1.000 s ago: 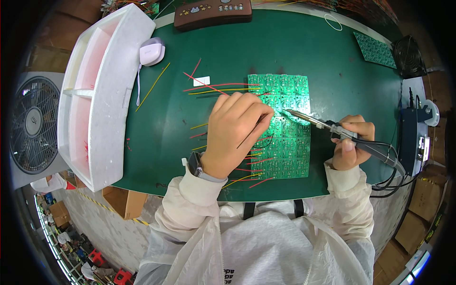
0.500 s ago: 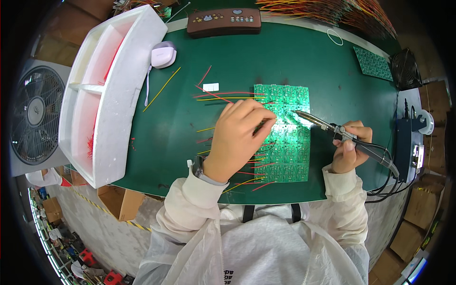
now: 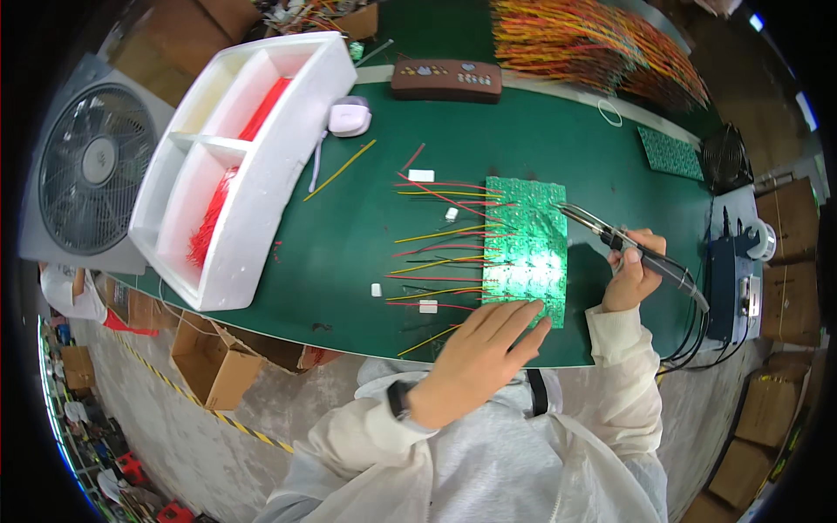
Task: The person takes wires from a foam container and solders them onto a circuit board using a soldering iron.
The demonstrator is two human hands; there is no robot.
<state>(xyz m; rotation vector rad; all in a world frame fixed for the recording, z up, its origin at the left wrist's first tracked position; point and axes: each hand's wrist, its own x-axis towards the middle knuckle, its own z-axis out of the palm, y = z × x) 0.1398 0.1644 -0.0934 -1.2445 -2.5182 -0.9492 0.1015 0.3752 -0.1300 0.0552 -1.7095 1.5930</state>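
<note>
A green circuit board panel (image 3: pixel 527 244) lies on the green table (image 3: pixel 366 218), with red and yellow wires (image 3: pixel 436 261) sticking out of its left side. My right hand (image 3: pixel 632 275) grips a soldering iron (image 3: pixel 610 235) whose tip rests over the panel's right edge. My left hand (image 3: pixel 479 353) is open with fingers spread, hovering at the near table edge just below the panel's lower corner. It holds nothing.
A white foam tray (image 3: pixel 253 166) holding red wires sits at the left, a fan (image 3: pixel 83 170) beyond it. A brown box (image 3: pixel 445 78), a pale pink case (image 3: pixel 350 116), a second green board (image 3: pixel 670 152), a bundle of wires (image 3: pixel 602 44) and a soldering station (image 3: pixel 731 292) surround the work.
My left hand has lifted off the panel and pulled back toward me to the near table edge, uncovering the board. The right hand and iron stay at the panel's right edge.
</note>
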